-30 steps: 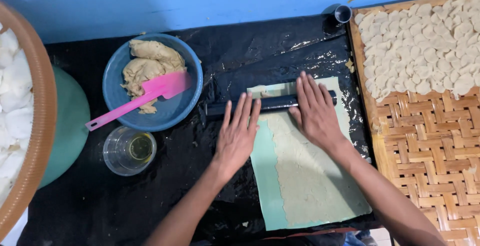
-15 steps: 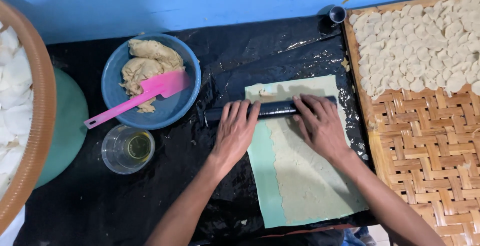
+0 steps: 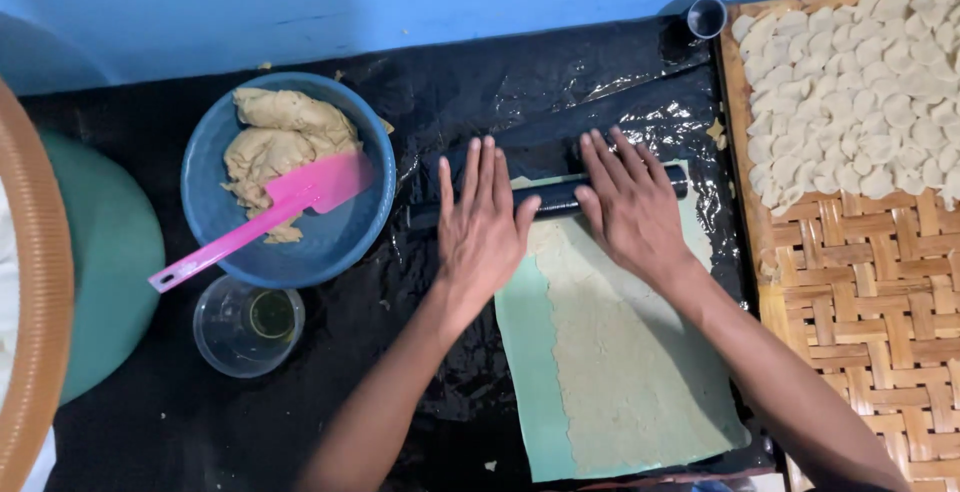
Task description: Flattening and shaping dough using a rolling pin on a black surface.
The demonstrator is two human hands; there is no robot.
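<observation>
Palms are pressing flat, fingers spread open: left hand (image 3: 483, 224) and right hand (image 3: 630, 210) are bearing evenly on the dark rolling pin (image 3: 555, 198), thinning the dough sheet (image 3: 625, 362) over its green mat (image 3: 527, 352).

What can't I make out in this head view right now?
- Middle of the dark rolling pin: covered by the left hand and right hand.
- Dough sheet far end: under the pin and palms.
- Woven tray: cut by the right edge.
- Clear cup contents: too small.
</observation>
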